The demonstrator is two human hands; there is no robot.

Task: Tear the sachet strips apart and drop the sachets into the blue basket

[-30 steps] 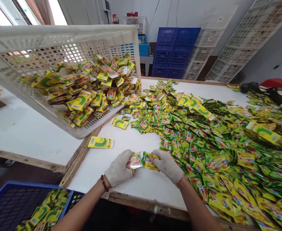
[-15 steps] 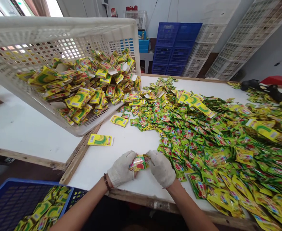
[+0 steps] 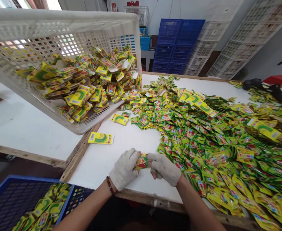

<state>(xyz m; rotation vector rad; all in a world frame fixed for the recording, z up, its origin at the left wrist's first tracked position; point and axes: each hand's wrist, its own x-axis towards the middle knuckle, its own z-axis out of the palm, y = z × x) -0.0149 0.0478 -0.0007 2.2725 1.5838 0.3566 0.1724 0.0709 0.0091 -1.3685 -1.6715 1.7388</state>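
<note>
My left hand (image 3: 125, 168), in a white knitted glove, grips a small yellow, green and red packet (image 3: 141, 161) over the white table. Curled at the packet's right end, my gloved right hand (image 3: 164, 168) has its fingertips closed on that edge. Bare fingertips show from both gloves. Whether the packet is a sachet or a small carton is hard to tell, as the fingers cover its ends. Beyond my left hand lies a flat yellow carton (image 3: 100, 138), with a second yellow carton (image 3: 119, 119) farther back. A heap of green sachets (image 3: 191, 134) spreads beside my right hand.
A white crate (image 3: 80, 130) full of yellow cartons lies tipped at the left, its mouth facing the heap. Below the table's wooden edge (image 3: 141, 196), a blue crate (image 3: 5, 184) holds more cartons. Blue crates (image 3: 167, 32) and white crates (image 3: 239, 48) are stacked behind.
My right hand has turned and shifted slightly right, its fingers now curled under at the packet's end. My left hand still grips the packet, whose face is more covered now.
</note>
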